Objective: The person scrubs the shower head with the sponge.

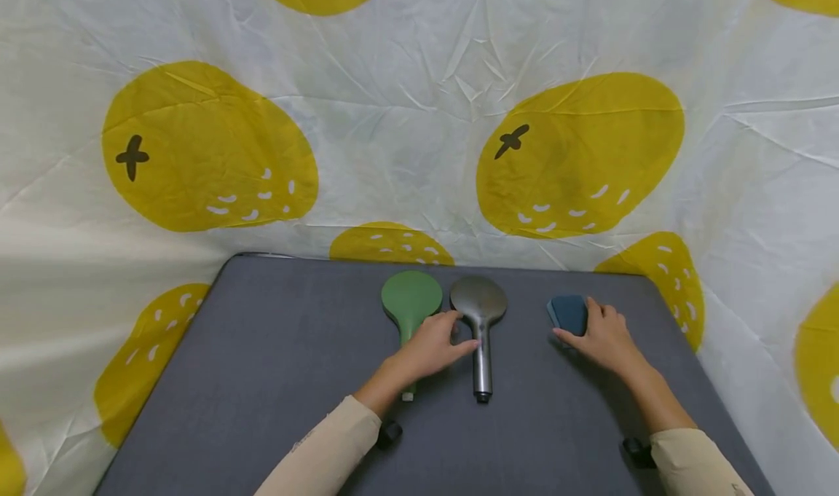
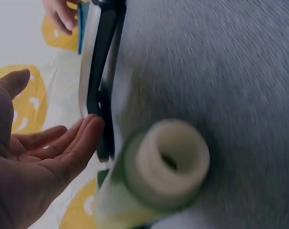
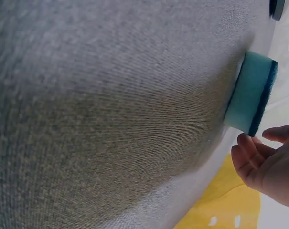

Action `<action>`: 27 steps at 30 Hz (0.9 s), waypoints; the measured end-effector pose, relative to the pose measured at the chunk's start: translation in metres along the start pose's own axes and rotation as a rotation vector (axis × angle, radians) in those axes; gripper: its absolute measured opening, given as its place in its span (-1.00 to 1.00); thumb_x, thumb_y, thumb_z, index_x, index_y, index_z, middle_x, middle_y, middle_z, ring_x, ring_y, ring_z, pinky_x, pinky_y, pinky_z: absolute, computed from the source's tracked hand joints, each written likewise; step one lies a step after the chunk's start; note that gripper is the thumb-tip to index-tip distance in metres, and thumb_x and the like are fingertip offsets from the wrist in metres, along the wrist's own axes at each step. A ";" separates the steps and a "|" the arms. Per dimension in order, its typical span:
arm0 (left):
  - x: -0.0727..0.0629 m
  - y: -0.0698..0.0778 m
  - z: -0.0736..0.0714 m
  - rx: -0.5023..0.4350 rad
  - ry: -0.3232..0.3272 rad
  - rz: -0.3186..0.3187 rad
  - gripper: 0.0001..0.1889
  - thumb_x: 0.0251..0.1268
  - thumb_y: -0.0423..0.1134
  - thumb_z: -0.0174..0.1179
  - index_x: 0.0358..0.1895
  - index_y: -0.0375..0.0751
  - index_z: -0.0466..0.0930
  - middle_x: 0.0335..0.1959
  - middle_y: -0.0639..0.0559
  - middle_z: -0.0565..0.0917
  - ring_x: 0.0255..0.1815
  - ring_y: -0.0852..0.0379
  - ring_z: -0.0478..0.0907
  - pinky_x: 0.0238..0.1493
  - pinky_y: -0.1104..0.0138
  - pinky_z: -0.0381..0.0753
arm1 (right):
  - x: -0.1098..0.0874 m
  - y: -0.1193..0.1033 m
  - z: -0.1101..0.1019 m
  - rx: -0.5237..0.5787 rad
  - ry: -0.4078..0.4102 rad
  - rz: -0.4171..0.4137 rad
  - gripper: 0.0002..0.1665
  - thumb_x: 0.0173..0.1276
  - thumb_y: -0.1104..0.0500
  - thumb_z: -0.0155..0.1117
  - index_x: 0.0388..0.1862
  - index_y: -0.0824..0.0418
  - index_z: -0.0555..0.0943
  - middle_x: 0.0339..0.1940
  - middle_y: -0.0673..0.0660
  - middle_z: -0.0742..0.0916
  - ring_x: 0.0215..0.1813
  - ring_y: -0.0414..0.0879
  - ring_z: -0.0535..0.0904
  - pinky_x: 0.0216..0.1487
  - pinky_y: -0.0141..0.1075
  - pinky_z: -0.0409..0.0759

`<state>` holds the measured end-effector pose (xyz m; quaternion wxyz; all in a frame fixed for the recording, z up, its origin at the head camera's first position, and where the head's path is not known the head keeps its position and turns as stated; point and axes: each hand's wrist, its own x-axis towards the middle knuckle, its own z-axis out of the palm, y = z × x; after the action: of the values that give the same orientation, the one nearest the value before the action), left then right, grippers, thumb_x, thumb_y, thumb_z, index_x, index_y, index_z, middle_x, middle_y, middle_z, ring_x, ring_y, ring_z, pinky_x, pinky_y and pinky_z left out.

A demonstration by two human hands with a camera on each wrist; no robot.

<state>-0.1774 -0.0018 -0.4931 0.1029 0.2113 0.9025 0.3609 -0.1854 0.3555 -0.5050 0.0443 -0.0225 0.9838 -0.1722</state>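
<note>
Two handheld shower heads lie side by side on the grey table: a green one [image 1: 411, 296] and a dark metallic one [image 1: 478, 299]. My left hand [image 1: 432, 347] reaches across the green handle, its thumb and fingers spread beside the metallic shower head. In the left wrist view those relaxed fingers come right up to the metallic shower head [image 2: 95, 62], while the green one's hollow pale end [image 2: 175, 164] looms close. At the right, a blue sponge [image 1: 569, 315] with a dark scouring layer sits between the parted thumb and fingers of my right hand [image 1: 606, 339]. Fingertips are right at the sponge's edge [image 3: 251, 93].
The grey cloth-covered table [image 1: 275, 379] ends at a back edge against a white curtain [image 1: 393, 154] printed with yellow fruit. Curtain also hangs along both sides. Black bands [image 1: 390, 434] are at both wrists, below beige sleeves.
</note>
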 end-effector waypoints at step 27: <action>0.024 0.010 0.045 -0.486 0.061 -0.371 -0.30 0.27 -0.04 0.48 0.28 -0.48 0.48 -0.46 -0.10 0.72 -0.65 0.07 0.69 -0.65 0.27 0.69 | 0.004 0.007 0.001 0.050 -0.018 0.027 0.35 0.34 -0.37 0.34 0.50 0.71 0.04 0.32 0.81 0.27 0.26 0.72 0.24 0.20 0.50 0.34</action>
<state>-0.1806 0.0430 -0.5187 0.1876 0.0012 0.8155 0.5475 -0.1894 0.3616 -0.5090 0.0561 -0.0094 0.9790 -0.1960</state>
